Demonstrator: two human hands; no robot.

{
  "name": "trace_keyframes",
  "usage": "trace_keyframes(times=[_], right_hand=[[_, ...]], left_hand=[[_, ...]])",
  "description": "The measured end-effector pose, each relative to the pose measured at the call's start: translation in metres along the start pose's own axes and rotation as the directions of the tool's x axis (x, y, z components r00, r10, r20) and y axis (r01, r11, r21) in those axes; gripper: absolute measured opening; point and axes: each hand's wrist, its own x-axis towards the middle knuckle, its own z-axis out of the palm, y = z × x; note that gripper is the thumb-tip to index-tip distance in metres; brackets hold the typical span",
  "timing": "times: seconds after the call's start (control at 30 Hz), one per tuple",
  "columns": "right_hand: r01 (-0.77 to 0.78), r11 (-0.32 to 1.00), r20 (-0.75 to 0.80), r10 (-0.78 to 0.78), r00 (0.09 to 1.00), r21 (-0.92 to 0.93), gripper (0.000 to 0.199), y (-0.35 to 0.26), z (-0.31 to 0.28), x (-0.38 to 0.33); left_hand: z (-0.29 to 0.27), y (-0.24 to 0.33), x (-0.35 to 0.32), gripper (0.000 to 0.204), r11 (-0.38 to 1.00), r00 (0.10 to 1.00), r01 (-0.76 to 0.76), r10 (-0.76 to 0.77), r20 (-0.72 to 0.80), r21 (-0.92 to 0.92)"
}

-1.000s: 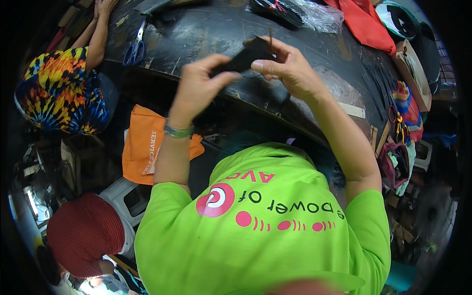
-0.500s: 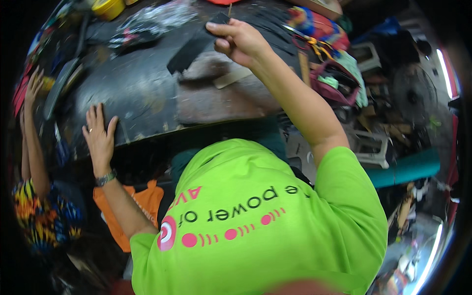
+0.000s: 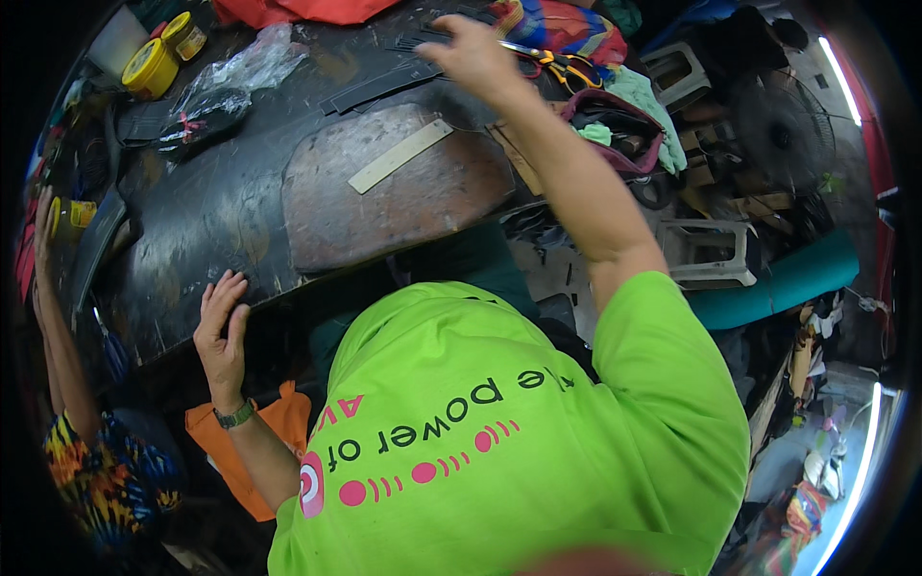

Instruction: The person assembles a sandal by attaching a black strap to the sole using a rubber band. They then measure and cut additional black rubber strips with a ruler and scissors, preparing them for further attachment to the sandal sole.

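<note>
At the far side of the table, my right hand [image 3: 475, 62] hovers with thumb and fingers apart, and I see nothing between them. Just below its fingers a flat black strip [image 3: 379, 88] lies on the table, beside thin black strips [image 3: 408, 43]. Nearer to me is a worn brown board [image 3: 327, 206], with a pale flat ruler-like bar [image 3: 401, 156] resting across its far part. My left hand [image 3: 223, 331] is at the table's near edge, its fingers loosely bent and holding nothing.
Orange-handled scissors [image 3: 567, 69] lie right of my right hand, near a maroon bag [image 3: 645, 158]. Clear plastic wrapping [image 3: 254, 67] and yellow tubs [image 3: 151, 69] stand at the far left. Another person's arm [image 3: 67, 331] reaches along the table's left end.
My right hand has let go of the black strip, now flat on the table, and moved on toward the thin strips. My left hand has drawn back to the table edge, fingers bending.
</note>
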Motion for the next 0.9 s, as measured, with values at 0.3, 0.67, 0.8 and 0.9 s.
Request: trace_keyframes(times=[0.3, 0.67, 0.8, 0.9], right_hand=[[-0.277, 0.505, 0.145, 0.646, 0.75, -0.818, 0.083, 0.242, -0.231, -0.005], [-0.626, 0.611, -0.069, 0.687, 0.723, -0.484, 0.059, 0.35, -0.221, -0.048], [-0.6, 0.744, -0.625, 0.325, 0.71, -0.294, 0.05, 0.314, -0.262, -0.045], [-0.253, 0.936, -0.704, 0.352, 0.617, 0.246, 0.04, 0.223, -0.288, -0.019]], left_hand=[[0.017, 0.023, 0.029, 0.005, 0.996, 0.98, -0.079, 0.068, -0.188, -0.052], [0.046, 0.068, 0.051, 0.008, 0.99, 0.99, -0.138, 0.138, -0.03, 0.016], [0.04, 0.067, 0.053, 0.007, 0.985, 0.994, -0.096, 0.087, -0.069, -0.144], [0.039, 0.073, 0.067, 0.015, 0.922, 0.989, -0.144, 0.146, -0.023, -0.361]])
